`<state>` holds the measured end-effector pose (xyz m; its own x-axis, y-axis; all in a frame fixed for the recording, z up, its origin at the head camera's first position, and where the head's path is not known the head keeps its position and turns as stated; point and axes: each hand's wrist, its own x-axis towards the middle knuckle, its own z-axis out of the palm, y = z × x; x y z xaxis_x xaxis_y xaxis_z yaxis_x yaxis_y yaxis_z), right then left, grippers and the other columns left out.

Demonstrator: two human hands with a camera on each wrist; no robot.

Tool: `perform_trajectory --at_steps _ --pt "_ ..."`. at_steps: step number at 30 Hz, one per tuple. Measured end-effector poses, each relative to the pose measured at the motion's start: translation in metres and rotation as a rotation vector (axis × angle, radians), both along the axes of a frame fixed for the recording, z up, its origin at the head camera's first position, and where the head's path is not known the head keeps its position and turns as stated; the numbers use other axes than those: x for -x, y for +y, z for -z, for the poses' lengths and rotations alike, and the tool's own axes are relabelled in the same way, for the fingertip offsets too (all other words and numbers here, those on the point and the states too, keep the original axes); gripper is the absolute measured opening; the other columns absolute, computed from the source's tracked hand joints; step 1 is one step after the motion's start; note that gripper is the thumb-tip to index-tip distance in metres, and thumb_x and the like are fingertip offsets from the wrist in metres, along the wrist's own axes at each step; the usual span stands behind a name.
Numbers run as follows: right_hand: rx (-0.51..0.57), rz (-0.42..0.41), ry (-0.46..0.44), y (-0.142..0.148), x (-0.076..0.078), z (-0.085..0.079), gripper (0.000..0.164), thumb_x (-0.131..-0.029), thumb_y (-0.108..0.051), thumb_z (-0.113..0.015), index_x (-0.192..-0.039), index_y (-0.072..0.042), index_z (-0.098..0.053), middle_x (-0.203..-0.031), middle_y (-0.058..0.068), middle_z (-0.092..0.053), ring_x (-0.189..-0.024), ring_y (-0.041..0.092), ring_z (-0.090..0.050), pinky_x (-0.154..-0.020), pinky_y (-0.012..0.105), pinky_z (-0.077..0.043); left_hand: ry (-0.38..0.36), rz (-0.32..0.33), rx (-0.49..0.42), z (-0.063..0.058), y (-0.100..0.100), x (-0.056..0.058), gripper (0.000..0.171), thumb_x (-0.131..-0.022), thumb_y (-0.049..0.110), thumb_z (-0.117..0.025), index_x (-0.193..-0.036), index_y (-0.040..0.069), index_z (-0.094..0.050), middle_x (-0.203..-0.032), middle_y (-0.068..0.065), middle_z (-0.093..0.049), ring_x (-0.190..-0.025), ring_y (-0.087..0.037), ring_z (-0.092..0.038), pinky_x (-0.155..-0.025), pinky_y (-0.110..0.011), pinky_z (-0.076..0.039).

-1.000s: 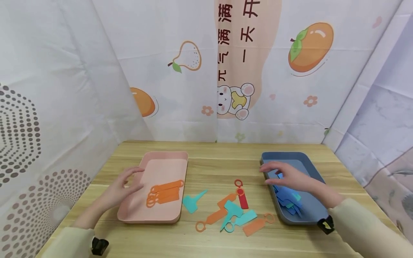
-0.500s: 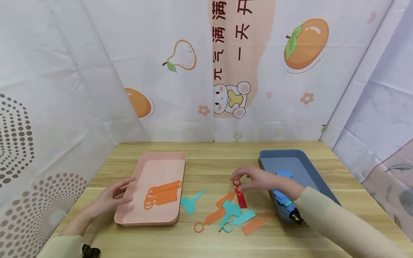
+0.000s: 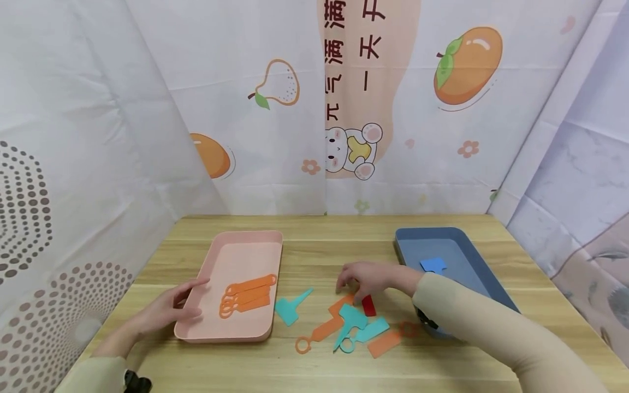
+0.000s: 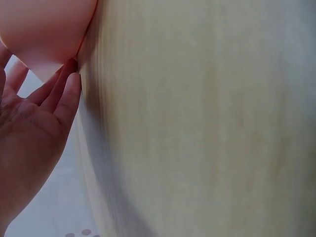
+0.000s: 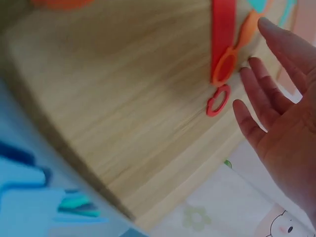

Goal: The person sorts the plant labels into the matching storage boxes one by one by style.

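Note:
My right hand (image 3: 371, 278) hovers palm down over the middle of the table, its fingers apart and loosely bent. Below it lies a red ring-ended tag (image 3: 368, 307), its ring hidden by the hand in the head view. The right wrist view shows the red tag (image 5: 223, 34) overlapped by an orange ring (image 5: 226, 66), with the fingertips (image 5: 253, 63) just beside them and nothing in the grasp. My left hand (image 3: 162, 311) rests at the left side of the pink tray (image 3: 250, 254), its relaxed fingertips (image 4: 71, 89) right against the outer wall.
Several orange tags (image 3: 250, 295) lie in the pink tray. On the table are orange tags (image 3: 328, 329) and turquoise ones, one T-shaped (image 3: 351, 314); another T-shaped tag (image 3: 287, 312) sits apart. The blue tray (image 3: 442, 246), partly behind my right sleeve, contains blue tags (image 3: 433, 265).
My right hand has gone from over the blue tray leftward to the red and orange tags. My left hand has shifted slightly down and left, staying by the pink tray.

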<state>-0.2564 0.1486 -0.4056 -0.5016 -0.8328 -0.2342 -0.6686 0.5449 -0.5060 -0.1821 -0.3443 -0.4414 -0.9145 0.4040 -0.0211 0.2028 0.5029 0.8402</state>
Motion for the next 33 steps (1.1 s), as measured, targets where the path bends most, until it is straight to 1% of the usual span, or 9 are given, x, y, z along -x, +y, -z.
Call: perform_trajectory --at_steps 5,10,14,16,21,24,29,31,33 --pt "0.002 -0.007 -0.049 -0.006 0.004 0.004 0.033 -0.074 -0.002 -0.082 -0.103 -0.011 -0.069 -0.101 -0.003 -0.053 -0.092 0.014 -0.05 -0.084 0.026 -0.044 -0.012 0.027 -0.007 -0.001 0.001 0.001 0.069 -0.089 0.012 -0.071 -0.146 -0.005 -0.035 -0.141 -0.034 -0.038 -0.108 -0.006 -0.053 -0.083 -0.02 -0.047" --pt "0.01 -0.012 -0.086 -0.011 0.006 0.008 0.028 -0.073 -0.001 -0.082 -0.094 -0.011 -0.066 -0.094 -0.004 -0.051 -0.086 0.013 -0.044 -0.079 0.024 -0.041 -0.016 0.014 0.015 -0.002 0.002 0.002 0.07 -0.089 0.013 -0.072 -0.146 -0.004 -0.036 -0.142 -0.033 -0.038 -0.109 -0.006 -0.052 -0.083 -0.019 -0.046" --pt "0.022 0.009 -0.107 -0.011 0.007 0.01 0.022 -0.074 -0.001 -0.082 -0.088 -0.011 -0.068 -0.09 -0.004 -0.052 -0.082 0.012 -0.043 -0.075 0.024 -0.04 -0.02 0.005 0.024 -0.001 0.002 0.002 0.069 -0.088 0.014 -0.072 -0.146 -0.002 -0.037 -0.143 -0.033 -0.038 -0.11 -0.007 -0.052 -0.084 -0.019 -0.046" --pt "0.029 0.018 -0.118 -0.011 0.008 0.011 0.019 -0.075 -0.001 -0.081 -0.086 -0.011 -0.069 -0.089 -0.004 -0.052 -0.081 0.011 -0.044 -0.074 0.024 -0.041 -0.023 0.012 0.016 -0.001 0.002 0.001 0.069 -0.089 0.013 -0.072 -0.146 -0.003 -0.037 -0.143 -0.033 -0.037 -0.11 -0.007 -0.052 -0.083 -0.02 -0.047" --pt "0.034 0.029 -0.125 -0.013 0.009 0.012 0.017 -0.074 -0.001 -0.082 -0.083 -0.009 -0.07 -0.088 -0.005 -0.053 -0.079 0.008 -0.044 -0.073 0.022 -0.042 -0.043 0.019 -0.013 -0.001 0.0 0.0 0.07 -0.09 0.012 -0.07 -0.146 -0.005 -0.034 -0.142 -0.035 -0.035 -0.108 -0.006 -0.053 -0.083 -0.021 -0.048" --pt "0.041 0.016 -0.129 -0.015 0.009 0.013 0.018 -0.074 0.002 -0.081 -0.08 -0.008 -0.066 -0.084 -0.005 -0.052 -0.074 0.007 -0.044 -0.069 0.022 -0.041 -0.054 0.017 -0.02 -0.002 0.0 -0.001 0.07 -0.09 0.012 -0.07 -0.146 -0.005 -0.033 -0.142 -0.036 -0.035 -0.108 -0.007 -0.053 -0.083 -0.021 -0.048" --pt "0.06 -0.014 -0.11 -0.018 0.01 0.012 0.021 -0.077 0.006 -0.076 -0.074 -0.006 -0.058 -0.072 -0.004 -0.05 -0.064 0.005 -0.043 -0.064 0.022 -0.04 -0.054 0.013 -0.014 -0.002 0.0 -0.002 0.07 -0.09 0.012 -0.07 -0.147 -0.005 -0.034 -0.142 -0.036 -0.034 -0.109 -0.009 -0.053 -0.082 -0.022 -0.048" --pt "0.068 -0.005 -0.1 -0.02 0.012 0.011 0.021 -0.079 0.006 -0.074 -0.075 -0.006 -0.058 -0.071 -0.005 -0.05 -0.064 0.004 -0.044 -0.063 0.021 -0.041 -0.055 0.014 -0.01 -0.002 0.001 -0.001 0.07 -0.09 0.012 -0.07 -0.147 -0.005 -0.033 -0.143 -0.036 -0.034 -0.11 -0.01 -0.053 -0.082 -0.022 -0.048" --pt "0.099 0.007 -0.108 -0.023 0.016 0.009 0.019 -0.08 0.009 -0.071 -0.076 -0.005 -0.058 -0.071 -0.005 -0.051 -0.065 0.004 -0.045 -0.064 0.021 -0.043 -0.06 0.017 -0.011 -0.002 0.001 -0.001 0.07 -0.09 0.013 -0.07 -0.147 -0.005 -0.033 -0.143 -0.036 -0.034 -0.109 -0.011 -0.053 -0.082 -0.022 -0.048"
